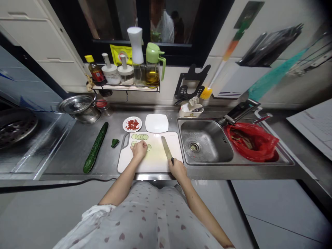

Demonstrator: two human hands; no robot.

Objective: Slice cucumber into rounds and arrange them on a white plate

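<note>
On the white cutting board (155, 164), my left hand (139, 150) is closed, with its fingers curled down on thin cucumber slices (148, 147) that it partly covers. A row of overlapping cucumber slices (140, 137) lies just beyond it, near the board's far edge. My right hand (178, 168) grips the dark handle of a kitchen knife (166, 148). The blade rests flat or nearly flat over the board's right side, its tip pointing away from me. Left of the board lie a whole cucumber (95, 148) and a short cut cucumber end (114, 142).
Behind the board stand a small plate of chopped red pieces (132, 124) and a white square plate (156, 123). To the right are the sink (207, 141) and a red plastic bag (251, 141). A lidded steel pot (80, 108) and a bottle rack (127, 88) are at back left.
</note>
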